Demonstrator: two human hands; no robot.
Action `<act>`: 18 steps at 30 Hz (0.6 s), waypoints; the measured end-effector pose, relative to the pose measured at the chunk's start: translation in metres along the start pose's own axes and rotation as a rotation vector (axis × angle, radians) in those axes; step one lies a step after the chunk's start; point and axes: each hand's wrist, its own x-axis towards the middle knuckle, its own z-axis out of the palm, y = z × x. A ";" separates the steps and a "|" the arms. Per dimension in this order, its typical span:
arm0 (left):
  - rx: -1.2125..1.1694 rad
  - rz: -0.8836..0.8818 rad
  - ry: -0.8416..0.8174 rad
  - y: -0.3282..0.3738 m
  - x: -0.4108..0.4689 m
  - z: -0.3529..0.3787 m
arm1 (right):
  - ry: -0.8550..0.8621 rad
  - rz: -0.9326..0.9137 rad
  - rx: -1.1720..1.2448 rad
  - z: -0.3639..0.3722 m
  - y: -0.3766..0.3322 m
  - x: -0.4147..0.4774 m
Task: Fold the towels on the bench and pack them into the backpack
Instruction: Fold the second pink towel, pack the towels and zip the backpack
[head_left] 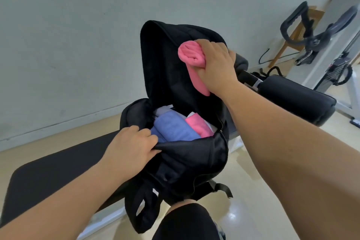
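1. Head view, the key relation: the right hand (214,66) holds a rolled pink towel (191,58) above the open mouth of the black backpack (187,161). The mouth lies below the hand and nearer the person, so the coming move is, I judge, mostly downward. The roll's long axis hangs roughly vertical, its tail pointing at the opening.
2. Grips: the right grip is clamped around the pink roll. The left hand (132,146) pinches the near rim of the backpack, holding the mouth apart. The right hand is the only one carrying a towel.
3. Contents: a blue towel (173,128) and a second pink towel (198,124) already lie inside, side by side; the free gap looks narrow.
4. Materials: the towels are soft, fuzzy and compressible; the backpack is limp fabric, its flap standing upright behind. It rests on the dark padded tabletop (58,171), which looks smooth.
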 end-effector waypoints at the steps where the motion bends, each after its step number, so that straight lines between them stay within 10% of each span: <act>1: -0.006 -0.021 -0.014 -0.007 -0.014 -0.002 | 0.012 -0.009 -0.014 0.005 -0.006 0.003; 18: -0.038 -0.183 0.024 0.015 -0.100 -0.026 | -0.155 -0.076 -0.175 0.027 -0.122 -0.019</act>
